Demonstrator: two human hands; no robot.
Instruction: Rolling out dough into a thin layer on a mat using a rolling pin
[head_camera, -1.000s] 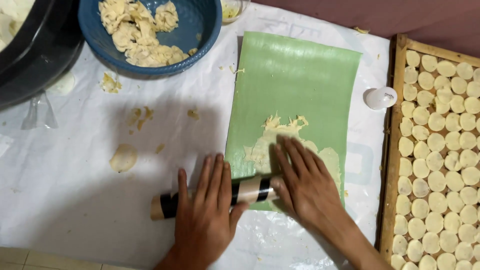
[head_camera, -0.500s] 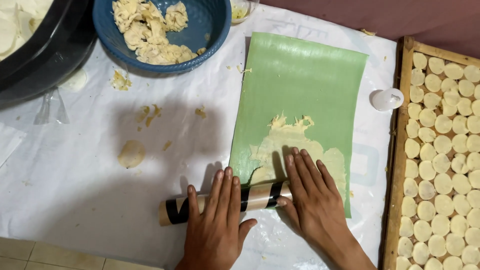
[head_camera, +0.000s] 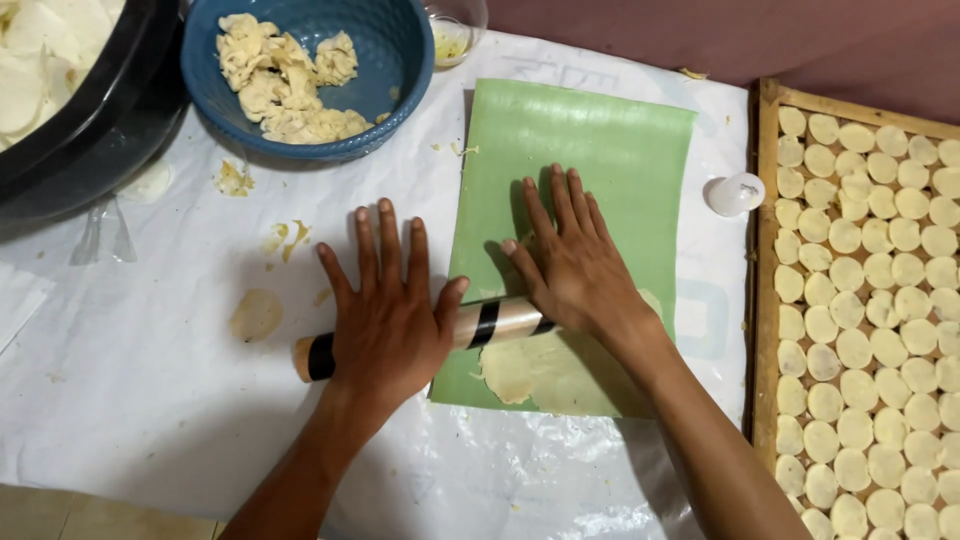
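Note:
My left hand (head_camera: 385, 315) lies flat, fingers spread, pressing on a wooden rolling pin (head_camera: 495, 322) with black bands, off the left side of a green mat (head_camera: 600, 140). My right hand (head_camera: 570, 260) presses flat on the pin's right part, over the mat. A thin sheet of pale dough (head_camera: 535, 368) lies on the mat's near end, just behind the pin. The pin's left end (head_camera: 312, 357) sticks out over the white plastic sheet (head_camera: 130, 400).
A blue bowl (head_camera: 400, 95) of dough scraps sits at the back, with a black basin (head_camera: 100, 120) of pale slices at far left. A wooden tray (head_camera: 766, 300) packed with several round dough discs stands on the right, a small white cap (head_camera: 737, 193) beside it. A dough disc (head_camera: 256, 314) and crumbs lie at left.
Both hands have rolled the pin away from me up the mat. The dough, earlier ahead of the pin, now lies flattened behind it.

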